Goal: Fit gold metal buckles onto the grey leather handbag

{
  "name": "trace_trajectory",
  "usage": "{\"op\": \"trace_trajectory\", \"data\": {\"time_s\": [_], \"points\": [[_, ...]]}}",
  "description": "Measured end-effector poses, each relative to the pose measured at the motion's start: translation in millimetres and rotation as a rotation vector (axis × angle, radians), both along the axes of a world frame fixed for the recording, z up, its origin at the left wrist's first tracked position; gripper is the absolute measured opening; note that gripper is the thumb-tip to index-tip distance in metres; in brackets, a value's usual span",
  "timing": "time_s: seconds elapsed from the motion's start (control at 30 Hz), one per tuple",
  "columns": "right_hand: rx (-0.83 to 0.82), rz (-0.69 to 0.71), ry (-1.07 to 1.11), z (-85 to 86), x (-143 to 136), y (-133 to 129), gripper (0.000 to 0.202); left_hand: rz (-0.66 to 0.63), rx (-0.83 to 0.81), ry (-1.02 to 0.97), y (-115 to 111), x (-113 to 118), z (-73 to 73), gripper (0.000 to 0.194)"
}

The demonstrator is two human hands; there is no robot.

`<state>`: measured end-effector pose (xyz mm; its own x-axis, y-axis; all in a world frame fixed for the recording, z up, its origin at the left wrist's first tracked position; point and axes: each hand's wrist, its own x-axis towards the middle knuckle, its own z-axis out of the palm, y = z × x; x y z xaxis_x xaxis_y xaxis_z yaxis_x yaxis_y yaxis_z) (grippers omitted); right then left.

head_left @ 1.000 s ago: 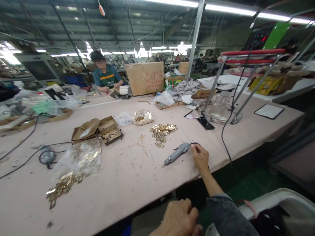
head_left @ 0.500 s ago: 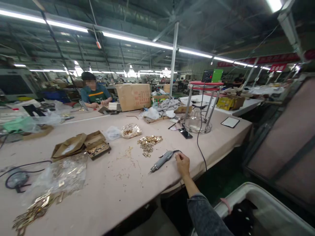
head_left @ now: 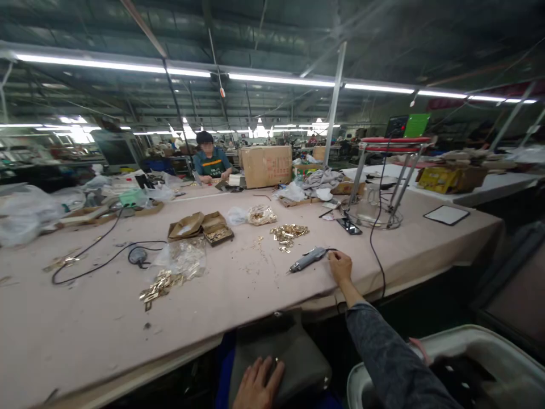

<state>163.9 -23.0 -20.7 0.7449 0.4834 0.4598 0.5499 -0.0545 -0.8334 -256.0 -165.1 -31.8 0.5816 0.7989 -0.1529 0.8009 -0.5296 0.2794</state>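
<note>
My right hand (head_left: 340,268) is closed at the cable end of a grey electric screwdriver (head_left: 308,259), which lies on the covered table (head_left: 238,301). What its fingers pinch is too small to make out. Low in the view, my left hand (head_left: 259,385) rests with fingers apart on a dark grey seat or bag (head_left: 289,360) below the table edge. Behind the screwdriver is a pile of gold metal pieces (head_left: 288,234). A clear bag of gold pieces (head_left: 261,215) lies farther back.
Open brown boxes (head_left: 218,228) and loose gold buckles (head_left: 159,288) lie left. A red-topped metal stool (head_left: 395,143) stands on the table, its cable hanging down. A white tub (head_left: 481,335) is at lower right. Across the table sits a person (head_left: 212,163).
The view has turned left and tilted down. My left hand has come into view at the bottom. My right hand remains by the screwdriver's cable end.
</note>
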Motion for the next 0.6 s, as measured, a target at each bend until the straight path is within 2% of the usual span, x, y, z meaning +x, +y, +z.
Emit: {"op": "trace_trajectory", "data": {"time_s": [0.1, 0.27, 0.4, 0.5, 0.6], "points": [[-0.022, -0.004, -0.021, -3.2, 4.4, 3.0, 0.041, 0.007, 0.015, -0.046, -11.2, -10.9, -7.3, 0.089], [-0.053, -0.013, -0.05, -1.4, 7.3, 5.5, 0.04, -0.004, 0.15, -0.124, -34.6, -22.0, -20.2, 0.091], [-0.076, 0.003, -0.038, -0.3, 7.0, 3.7, 0.038, -0.005, 0.235, -0.144, -60.2, -29.0, -21.2, 0.095], [-0.073, 0.001, -0.019, -0.4, 7.1, 3.3, 0.04, -0.063, 0.268, -0.159, -74.9, -35.8, -20.3, 0.1], [-0.064, -0.001, -0.002, 1.2, 6.5, 2.3, 0.041, -0.074, 0.379, -0.16, -80.6, -43.6, -23.3, 0.089]]}}
